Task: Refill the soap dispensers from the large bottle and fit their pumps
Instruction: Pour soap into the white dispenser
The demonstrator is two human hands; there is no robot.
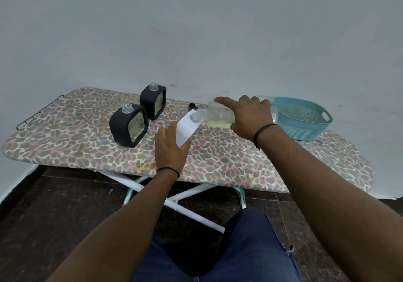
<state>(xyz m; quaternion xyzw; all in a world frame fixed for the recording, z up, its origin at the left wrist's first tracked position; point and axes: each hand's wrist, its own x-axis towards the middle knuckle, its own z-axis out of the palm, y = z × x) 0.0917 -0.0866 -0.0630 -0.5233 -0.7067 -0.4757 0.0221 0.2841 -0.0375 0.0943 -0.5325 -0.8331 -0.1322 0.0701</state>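
I see the right hand (250,116) wrapped over a clear large bottle (220,116), its index finger stretched straight along the top while the other fingers curl round the body. The bottle lies tipped almost level, neck pointing left and slightly down, with pale yellow liquid pooled along its lower side. Its open mouth sits right at the neck of a white dispenser (186,130), which my left hand (171,148) grips from below, fingers and thumb closed round its lower part; I cannot tell whether the two necks touch. The white dispenser leans, its top tilted away toward the bottle.

To the left on the leopard-print ironing board (65,142) stand two black square dispensers, both upright with open clear threaded necks and no pumps on them. The near black dispenser (128,125) is just in front of and left of the far black dispenser (153,100); their corners look close, perhaps touching. A black pump (193,107) lies on the board behind the white dispenser, partly hidden by it. At the right end of the board sits a teal perforated basket (305,120), just behind the right hand. Each wrist wears a thin black band
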